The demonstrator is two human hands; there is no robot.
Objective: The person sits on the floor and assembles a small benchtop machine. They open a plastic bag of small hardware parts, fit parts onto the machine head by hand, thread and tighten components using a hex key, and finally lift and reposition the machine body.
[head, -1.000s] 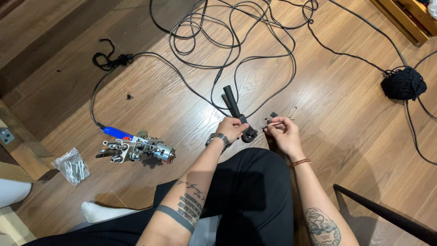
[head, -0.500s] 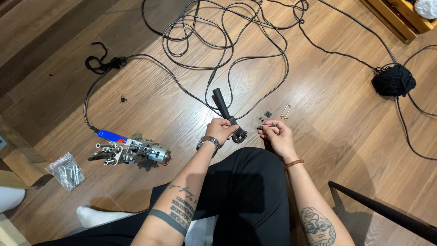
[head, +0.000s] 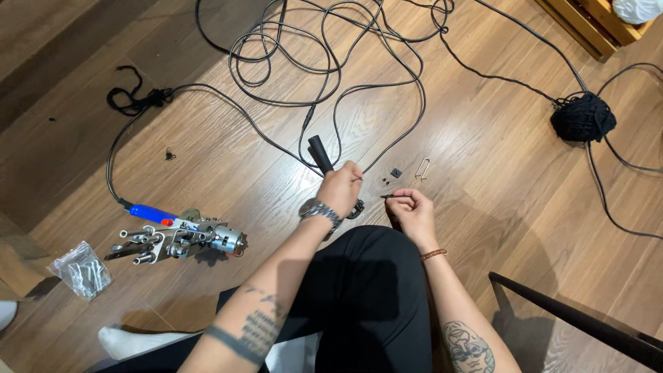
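- Black cylindrical handle (head: pixel 320 153) gripped in the left hand (head: pixel 340 189), fingers curled tight around its near end; far end slanting up and left over the wooden floor (head: pixel 483 179), just beyond the knee in black trousers (head: pixel 373 290).
- Thin dark tool (head: pixel 387 197) pinched in the right hand (head: pixel 411 211), fingers clenched on it, tip aimed left at the handle's lower end; kind of tool too small to tell.
- Wristwatch (head: pixel 319 209) on the left wrist, thin bracelet (head: pixel 434 253) on the right.
- Just beyond the right hand: small dark square part (head: pixel 396 173), tiny dark bit (head: pixel 384 181) and bent wire loop (head: pixel 423 168), lying apart on the boards.
- Farther off, loose black cable (head: pixel 324 62) sprawled in loops.
- Far right: ball of black yarn (head: pixel 583 117).
- Near left: metal machine body with a blue part (head: pixel 176 238), joined to the cable; clear plastic bag (head: pixel 79 269) beside it at the left.
- Far left: scrap of black yarn (head: pixel 135 100).
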